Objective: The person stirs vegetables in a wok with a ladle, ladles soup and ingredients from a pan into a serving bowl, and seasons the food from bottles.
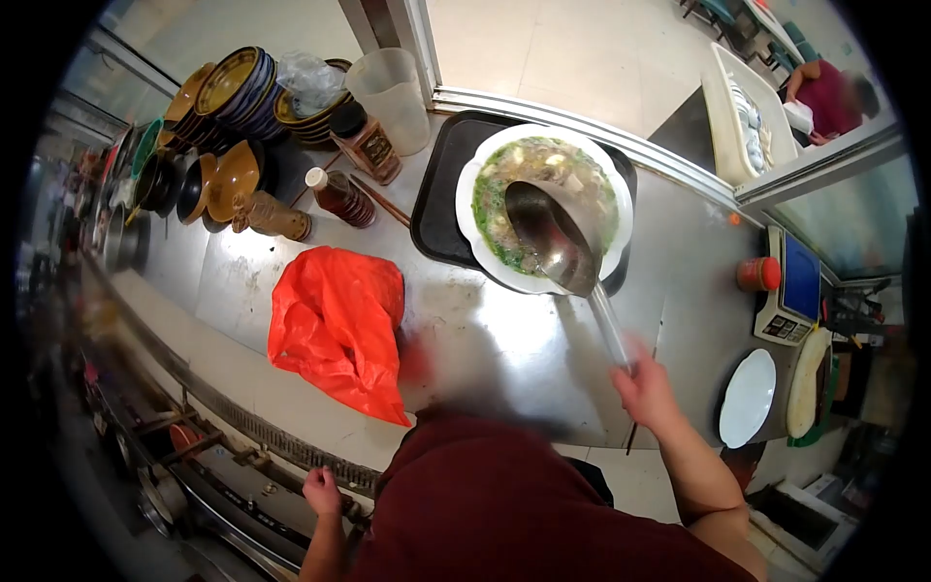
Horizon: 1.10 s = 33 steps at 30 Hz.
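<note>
My right hand point(648, 390) is closed around the handle of a large metal ladle point(564, 254). The ladle's wide head is over the soup point(524, 160) in a white scalloped bowl point(466, 209), covering part of it. Green herbs and pale pieces show in the broth. Under the bowl lies a black tray point(444, 213) on the steel counter. Down at my left side, away from the counter, my left hand point(323, 491) is curled shut with nothing visible in it. A crumpled red plastic bag point(335, 325) sits on the counter left of the tray.
Left of the tray stand a sauce bottle point(341, 199), a spice jar point(366, 145), a clear pitcher point(391, 102) and stacked bowls point(233, 82). To the right are a scale point(790, 286), a red-lidded jar point(759, 274) and a white plate point(747, 398). Another person point(832, 102) is beyond the window.
</note>
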{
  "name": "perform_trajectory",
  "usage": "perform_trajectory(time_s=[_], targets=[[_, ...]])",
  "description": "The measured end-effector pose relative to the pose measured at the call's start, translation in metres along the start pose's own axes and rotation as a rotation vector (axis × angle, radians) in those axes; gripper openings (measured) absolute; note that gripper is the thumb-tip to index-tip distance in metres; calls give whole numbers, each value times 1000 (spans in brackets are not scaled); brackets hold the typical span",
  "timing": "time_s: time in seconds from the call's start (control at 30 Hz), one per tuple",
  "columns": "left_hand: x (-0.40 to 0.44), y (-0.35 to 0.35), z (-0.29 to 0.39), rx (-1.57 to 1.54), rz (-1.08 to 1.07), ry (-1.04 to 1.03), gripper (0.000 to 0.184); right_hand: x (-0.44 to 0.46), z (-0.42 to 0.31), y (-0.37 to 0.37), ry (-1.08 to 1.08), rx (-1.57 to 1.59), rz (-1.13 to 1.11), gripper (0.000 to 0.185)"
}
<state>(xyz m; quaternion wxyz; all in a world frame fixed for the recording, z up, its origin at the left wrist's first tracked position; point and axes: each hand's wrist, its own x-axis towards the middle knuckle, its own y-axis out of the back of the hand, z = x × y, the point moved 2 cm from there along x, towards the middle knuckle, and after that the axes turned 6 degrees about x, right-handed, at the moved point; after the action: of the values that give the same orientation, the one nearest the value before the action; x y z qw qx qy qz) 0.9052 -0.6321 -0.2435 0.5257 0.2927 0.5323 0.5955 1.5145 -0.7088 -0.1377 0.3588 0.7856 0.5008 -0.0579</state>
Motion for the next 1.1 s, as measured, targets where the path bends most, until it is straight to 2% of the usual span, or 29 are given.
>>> perform_trajectory(time_s=[0.07,0.1,0.17,0.27,0.5,0.7,0.93,1.1], targets=[[0,2,7,48,0,-30,24,1,-11,1,-127,223,-36,54],[1,2,10,47,2,-27,24,3,-13,2,-124,221,-39,54],[4,1,16,-6,-4,-29,24,5,-15,3,-202,475,-83,51],[6,3,25,8,-27,-26,24,7,-18,8,-238,560,-136,49],[0,-2,17,-40,-26,22,22,1,-28,11,-260,614,-174,47],[-12,-7,-4,-25,43,-28,24,-22,-69,17,-187,590,-204,47],[-55,-1,-42,-58,53,94,24,-43,-138,3,-158,568,-399,51],[-101,-4,-103,-72,47,175,19,-71,-186,-33,-165,528,-543,55]])
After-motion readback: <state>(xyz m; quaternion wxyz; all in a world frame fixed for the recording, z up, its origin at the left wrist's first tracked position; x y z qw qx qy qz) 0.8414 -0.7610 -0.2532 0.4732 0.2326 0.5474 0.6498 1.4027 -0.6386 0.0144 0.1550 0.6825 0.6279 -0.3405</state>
